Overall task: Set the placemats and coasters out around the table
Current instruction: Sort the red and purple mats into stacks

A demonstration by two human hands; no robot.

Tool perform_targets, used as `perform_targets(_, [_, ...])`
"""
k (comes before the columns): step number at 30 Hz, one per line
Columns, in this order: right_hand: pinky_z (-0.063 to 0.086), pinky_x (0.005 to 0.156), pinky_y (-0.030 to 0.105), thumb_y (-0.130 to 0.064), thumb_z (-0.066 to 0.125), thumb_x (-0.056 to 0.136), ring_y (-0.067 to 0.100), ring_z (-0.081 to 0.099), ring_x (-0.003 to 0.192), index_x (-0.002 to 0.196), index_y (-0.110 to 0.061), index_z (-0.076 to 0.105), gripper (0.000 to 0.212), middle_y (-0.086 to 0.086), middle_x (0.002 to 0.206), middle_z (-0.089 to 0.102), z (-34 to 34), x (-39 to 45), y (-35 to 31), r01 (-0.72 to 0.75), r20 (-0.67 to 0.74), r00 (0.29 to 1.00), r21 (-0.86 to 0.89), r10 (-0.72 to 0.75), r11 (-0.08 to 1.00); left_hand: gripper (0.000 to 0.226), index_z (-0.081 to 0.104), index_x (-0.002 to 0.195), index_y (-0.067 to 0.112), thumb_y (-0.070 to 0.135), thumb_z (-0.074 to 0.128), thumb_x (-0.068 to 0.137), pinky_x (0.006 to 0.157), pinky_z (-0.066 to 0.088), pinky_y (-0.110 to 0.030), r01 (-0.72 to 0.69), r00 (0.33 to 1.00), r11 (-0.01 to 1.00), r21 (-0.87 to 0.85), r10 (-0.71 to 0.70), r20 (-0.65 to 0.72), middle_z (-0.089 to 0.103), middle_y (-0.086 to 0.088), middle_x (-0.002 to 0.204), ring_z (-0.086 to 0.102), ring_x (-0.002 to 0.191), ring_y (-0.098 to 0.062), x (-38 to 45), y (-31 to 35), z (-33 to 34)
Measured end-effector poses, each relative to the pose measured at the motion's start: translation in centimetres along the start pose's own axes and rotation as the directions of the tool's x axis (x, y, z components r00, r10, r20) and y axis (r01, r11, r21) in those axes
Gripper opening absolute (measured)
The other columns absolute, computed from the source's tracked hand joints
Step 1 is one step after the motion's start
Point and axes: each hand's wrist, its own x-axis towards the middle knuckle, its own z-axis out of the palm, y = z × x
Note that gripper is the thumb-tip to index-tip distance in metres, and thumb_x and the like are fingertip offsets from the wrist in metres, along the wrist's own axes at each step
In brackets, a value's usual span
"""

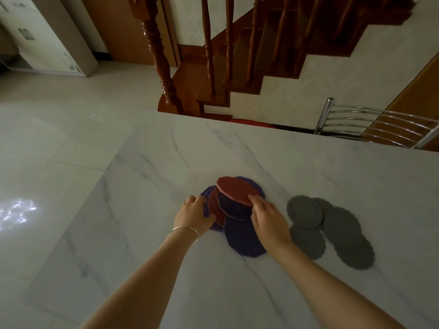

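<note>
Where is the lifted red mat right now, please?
In the head view, the red mat sits mid-table, tilted above the purple mats, held by the right hand.

A single head-worn wide-angle view looks forward and steeply down from close above a marble table (pixel 308 167). Both forearms enter from 6 o'clock. Floor lies toward 9 o'clock, a staircase (pixel 237 67) at 12 o'clock, a chair (pixel 380 124) near 2 o'clock.

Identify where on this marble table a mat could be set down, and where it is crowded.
Bare marble table lies between the mat pile and the far edge by the chair, and along the left edge. Crowded: the red and purple mats under both hands, left hand, right hand, and the overlapping grey coasters beside them.
</note>
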Motion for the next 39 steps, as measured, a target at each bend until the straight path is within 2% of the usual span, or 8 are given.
perform_targets(4, [0.051, 0.087, 0.038, -0.017, 0.040, 0.098, 0.026, 0.054, 0.113, 0.138, -0.014, 0.041, 0.039, 0.011, 0.130, 0.056, -1.3, 0.6, 0.2, -0.053, -0.040, 0.997, 0.126, 0.059, 0.991, 0.048, 0.054, 0.125, 0.019, 0.036, 0.059, 0.080, 0.080, 0.048, -0.035, 0.013, 1.000, 0.994, -0.105, -0.012, 0.006, 0.055, -0.008, 0.118, 0.056, 0.105, -0.030, 0.6, 1.3, -0.4])
perform_targets(7, [0.047, 0.096, 0.038, -0.015, 0.039, 0.099, 0.026, 0.046, 0.125, 0.139, -0.015, 0.040, 0.040, 0.012, 0.139, 0.049, -1.7, 0.6, 0.4, -0.022, -0.043, 0.999, 0.174, 0.030, 0.984, 0.032, 0.061, 0.113, 0.011, 0.025, 0.056, 0.085, 0.080, 0.050, -0.035, 0.181, 0.983, 0.893, -0.413, -0.165, 0.075, 0.066, -0.014, 0.104, 0.061, 0.095, -0.032, 1.3, 3.1, -1.2])
perform_targets(10, [0.046, 0.100, 0.040, -0.013, 0.041, 0.098, 0.027, 0.040, 0.131, 0.140, -0.018, 0.038, 0.042, 0.013, 0.145, 0.041, -1.8, 0.5, 0.3, 0.020, -0.019, 1.000, 0.173, -0.017, 0.985, 0.022, 0.062, 0.100, 0.004, 0.020, 0.051, 0.089, 0.079, 0.053, -0.043, 0.470, 0.880, 0.383, -0.796, -0.276, 0.387, 0.062, -0.012, 0.080, 0.062, 0.076, -0.029, 1.6, 4.6, -2.5])
perform_targets(13, [0.044, 0.102, 0.040, -0.015, 0.041, 0.098, 0.025, 0.036, 0.134, 0.140, -0.020, 0.038, 0.043, 0.010, 0.147, 0.038, -1.6, -0.1, 0.0, 0.053, 0.005, 0.999, 0.140, -0.054, 0.989, 0.024, 0.057, 0.081, 0.007, 0.024, 0.044, 0.091, 0.072, 0.054, -0.043, 0.625, 0.765, 0.050, -0.779, -0.237, 0.599, 0.055, -0.010, 0.070, 0.058, 0.066, -0.025, 1.6, 5.1, -3.3])
perform_targets(17, [0.037, 0.107, 0.033, -0.017, 0.041, 0.099, 0.020, 0.030, 0.137, 0.141, -0.024, 0.037, 0.043, 0.004, 0.150, 0.034, -1.4, -1.0, -0.5, 0.100, 0.067, 0.992, 0.093, -0.106, 0.991, 0.014, 0.054, 0.081, 0.003, 0.011, 0.047, 0.091, 0.050, 0.058, -0.040, 0.644, 0.748, -0.018, -0.765, -0.195, 0.635, 0.056, -0.013, 0.076, 0.058, 0.069, -0.025, 1.0, 4.4, -3.2])
perform_targets(24, [0.047, 0.098, 0.035, -0.018, 0.046, 0.096, 0.022, 0.037, 0.133, 0.138, -0.020, 0.042, 0.042, 0.006, 0.146, 0.039, -0.9, -2.8, -1.3, 0.209, 0.109, 0.972, 0.023, -0.210, 0.978, 0.021, 0.053, 0.105, -0.001, -0.009, 0.044, 0.088, 0.057, 0.058, -0.051, 0.593, 0.776, -0.124, -0.795, -0.173, 0.606, 0.060, -0.025, 0.089, 0.063, 0.080, -0.038, -0.6, 2.2, -2.7])
perform_targets(32, [0.037, 0.106, 0.037, -0.055, 0.056, 0.083, 0.022, 0.015, 0.141, 0.146, -0.022, 0.014, 0.083, 0.002, 0.155, 0.012, 2.5, -5.9, -1.3, -0.040, 0.355, 0.930, -0.157, 0.094, 0.987, 0.017, 0.059, 0.093, 0.010, -0.004, 0.051, 0.086, 0.058, 0.060, -0.044, 0.476, 0.830, -0.089, -0.875, -0.282, 0.481, 0.056, -0.017, 0.085, 0.062, 0.074, -0.032, -3.3, -5.3, -3.5])
perform_targets(39, [0.046, 0.093, 0.032, -0.044, 0.061, 0.085, 0.027, 0.031, 0.130, 0.136, -0.013, 0.031, 0.067, 0.010, 0.146, 0.028, 4.4, -6.1, -2.7, -0.070, 0.255, 0.954, -0.326, 0.159, 0.943, 0.020, 0.059, 0.091, 0.012, -0.003, 0.048, 0.085, 0.057, 0.058, -0.040, 0.424, 0.820, -0.123, -0.897, -0.369, 0.438, 0.055, -0.016, 0.084, 0.061, 0.068, -0.030, -5.9, -12.3, -4.2])
